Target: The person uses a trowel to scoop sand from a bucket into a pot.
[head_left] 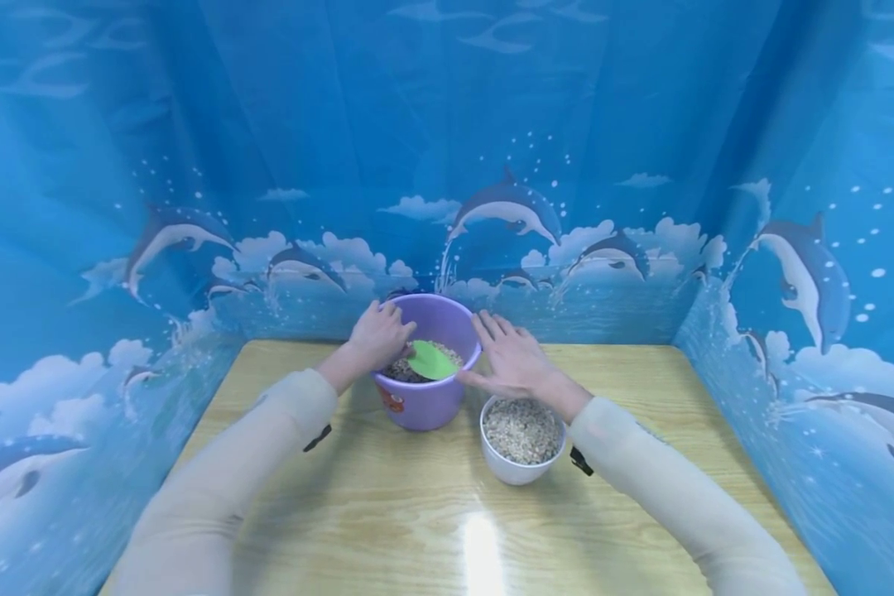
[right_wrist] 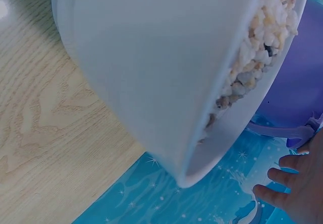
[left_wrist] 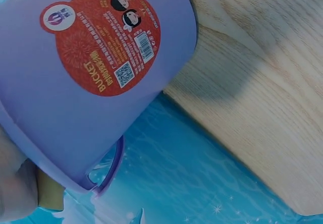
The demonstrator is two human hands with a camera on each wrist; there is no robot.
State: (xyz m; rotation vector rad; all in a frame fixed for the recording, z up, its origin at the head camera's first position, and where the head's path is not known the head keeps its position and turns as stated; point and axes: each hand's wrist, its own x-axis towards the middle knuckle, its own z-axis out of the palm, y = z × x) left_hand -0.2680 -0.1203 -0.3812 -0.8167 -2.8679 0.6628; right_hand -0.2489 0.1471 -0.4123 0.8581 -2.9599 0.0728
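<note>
In the head view a purple bucket (head_left: 425,406) stands toward the back of the table, with loose gravel (head_left: 406,371) inside. My left hand (head_left: 380,335) is over its left rim and grips a small shovel with a green blade (head_left: 432,361), which lies low inside the bucket. A wooden handle end (left_wrist: 50,191) sticks out beside the left hand in the left wrist view. At the bucket's right rim is my right hand (head_left: 514,360), fingers extended and spread. Below that hand a white bowl (head_left: 512,472) stands nearly full of pale gravel (head_left: 523,432).
The wooden table (head_left: 387,513) carries both containers. A blue curtain (head_left: 432,124) with dolphins rises behind and along both sides. The bucket's purple carrying handle (left_wrist: 115,168) hangs at its outer side, near the table's back edge.
</note>
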